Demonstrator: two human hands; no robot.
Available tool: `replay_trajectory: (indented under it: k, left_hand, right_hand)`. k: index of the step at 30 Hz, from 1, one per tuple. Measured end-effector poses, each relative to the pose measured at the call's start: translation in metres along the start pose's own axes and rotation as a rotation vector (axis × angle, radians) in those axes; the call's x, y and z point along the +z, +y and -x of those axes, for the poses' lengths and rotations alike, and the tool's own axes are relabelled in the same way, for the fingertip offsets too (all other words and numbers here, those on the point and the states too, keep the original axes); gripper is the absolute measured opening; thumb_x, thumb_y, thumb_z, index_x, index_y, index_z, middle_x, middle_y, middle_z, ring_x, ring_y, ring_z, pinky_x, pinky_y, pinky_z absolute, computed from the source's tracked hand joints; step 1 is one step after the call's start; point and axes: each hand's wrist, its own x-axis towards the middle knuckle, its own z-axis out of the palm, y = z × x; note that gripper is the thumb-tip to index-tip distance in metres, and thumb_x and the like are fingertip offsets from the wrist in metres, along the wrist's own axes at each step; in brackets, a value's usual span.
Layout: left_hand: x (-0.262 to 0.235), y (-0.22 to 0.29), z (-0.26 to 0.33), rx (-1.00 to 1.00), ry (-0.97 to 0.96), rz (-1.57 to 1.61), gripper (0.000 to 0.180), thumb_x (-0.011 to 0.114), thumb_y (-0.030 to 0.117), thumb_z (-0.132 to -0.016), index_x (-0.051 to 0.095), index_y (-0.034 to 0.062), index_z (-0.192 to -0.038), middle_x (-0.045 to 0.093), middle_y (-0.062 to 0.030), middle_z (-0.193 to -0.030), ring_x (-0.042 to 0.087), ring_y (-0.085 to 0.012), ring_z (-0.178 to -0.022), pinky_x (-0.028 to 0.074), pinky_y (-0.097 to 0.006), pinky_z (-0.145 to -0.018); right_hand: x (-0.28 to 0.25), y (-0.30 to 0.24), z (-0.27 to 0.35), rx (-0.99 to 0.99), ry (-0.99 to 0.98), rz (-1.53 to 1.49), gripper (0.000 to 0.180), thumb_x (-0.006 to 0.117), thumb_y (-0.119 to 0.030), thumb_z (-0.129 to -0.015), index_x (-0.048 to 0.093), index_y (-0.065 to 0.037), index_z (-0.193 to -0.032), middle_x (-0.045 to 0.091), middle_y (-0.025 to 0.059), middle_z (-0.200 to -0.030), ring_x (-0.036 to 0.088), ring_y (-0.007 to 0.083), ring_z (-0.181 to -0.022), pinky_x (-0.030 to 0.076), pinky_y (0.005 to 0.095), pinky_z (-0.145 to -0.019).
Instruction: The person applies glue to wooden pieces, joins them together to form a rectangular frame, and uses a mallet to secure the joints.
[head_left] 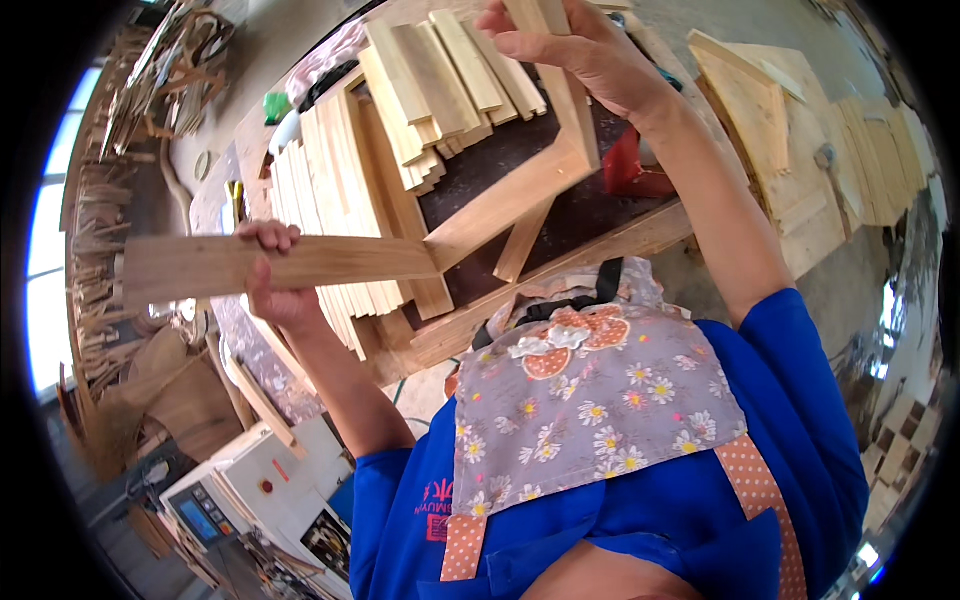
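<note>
Both of my hands hold a pale three-sided wooden frame (pixel 510 210) above the workbench. Its boards meet at two angled corners, and one side is open. My left hand (pixel 287 303) is closed around the left board, thumb on the near edge and fingertips over the far edge. My right hand (pixel 615 75) grips the right board near the top of the view, its fingers partly hidden behind the wood. Beneath the frame, a short wooden strip (pixel 523 240) slants down toward the bench's near edge.
Stacks of pale slats (pixel 425 85) cover the bench's far side, with more slats (pixel 320 190) at the left. A red object (pixel 632 170) lies near my right forearm. Wooden panels (pixel 770 110) stand to the right. A white machine with a control panel (pixel 270 480) is at lower left.
</note>
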Motion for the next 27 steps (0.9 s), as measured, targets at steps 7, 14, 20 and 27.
replay_trajectory:
  k: [7,14,20,27]
  left_hand:
    - [0.021,-0.014,0.008,0.126,0.057,-0.083,0.038,0.063,0.005,-0.07,0.05,0.0071,-0.105,0.049,-0.0044,-0.083,0.047,-0.0153,-0.077,0.039,-0.03,-0.077]
    - [0.025,-0.04,0.019,0.146,0.293,-0.158,0.046,0.062,-0.004,-0.067,0.049,0.0052,-0.109,0.051,-0.001,-0.093,0.051,-0.012,-0.086,0.041,-0.026,-0.08]
    - [0.043,-0.052,0.029,0.158,0.385,-0.213,0.046,0.061,-0.003,-0.068,0.05,0.0044,-0.113,0.053,0.0,-0.103,0.05,-0.01,-0.099,0.038,-0.029,-0.091]
    - [0.08,-0.062,0.028,0.229,0.399,-0.261,0.05,0.06,-0.011,-0.066,0.05,0.0042,-0.112,0.053,-0.002,-0.093,0.052,-0.0115,-0.082,0.043,-0.027,-0.081]
  right_hand:
    - [-0.065,-0.042,0.024,0.054,0.215,0.132,0.071,0.074,-0.021,-0.08,0.037,0.001,-0.136,0.052,0.0151,-0.127,0.051,0.0248,-0.119,0.043,0.0334,-0.099]
    - [-0.231,-0.034,0.123,0.059,0.692,0.165,0.044,0.063,-0.018,-0.086,0.049,-0.001,-0.124,0.059,0.0087,-0.112,0.058,0.0152,-0.097,0.047,0.0267,-0.086]
    - [-0.303,0.028,0.209,0.535,0.923,0.526,0.049,0.064,-0.027,-0.088,0.051,-0.001,-0.127,0.062,0.0094,-0.113,0.06,0.0154,-0.1,0.045,0.027,-0.09]
    - [-0.285,0.156,0.221,0.624,0.443,0.976,0.065,0.073,-0.031,-0.078,0.047,0.001,-0.129,0.056,0.018,-0.125,0.055,0.0278,-0.115,0.042,0.0364,-0.097]
